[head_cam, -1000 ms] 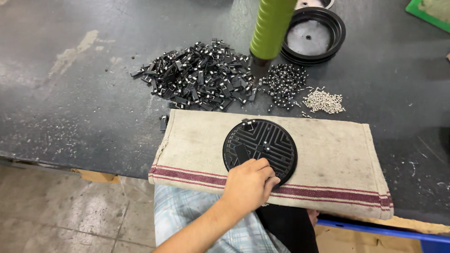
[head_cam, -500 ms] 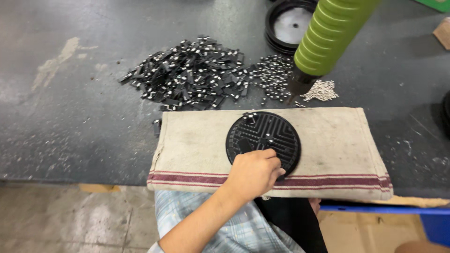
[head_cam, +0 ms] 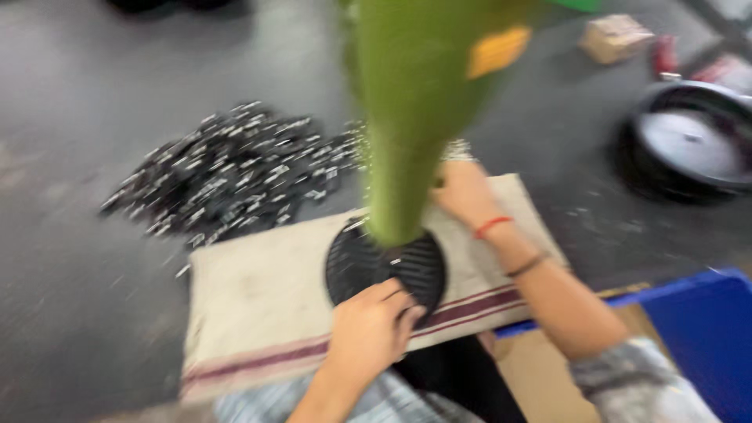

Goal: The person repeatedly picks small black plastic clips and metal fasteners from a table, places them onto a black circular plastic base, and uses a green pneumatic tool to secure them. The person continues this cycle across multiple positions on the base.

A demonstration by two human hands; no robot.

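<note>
Disc (head_cam: 407,270), black and ribbed, is lain on the cloth (head_cam: 258,305) at surface centre, steadied at six o'clock by the left hand (head_cam: 368,333), fingers pressed on its rim. The green tool (head_cam: 403,157) is stood on it, gripped at three o'clock by the right hand (head_cam: 462,196), seemingly closed. Parts (head_cam: 227,176) are heaped at ten o'clock.

Our hands are bare. On our right wrist (head_cam: 501,235) we wear a thin red thread band and a dark band just below it; both sleeves are pale checked fabric, blurred here.
</note>
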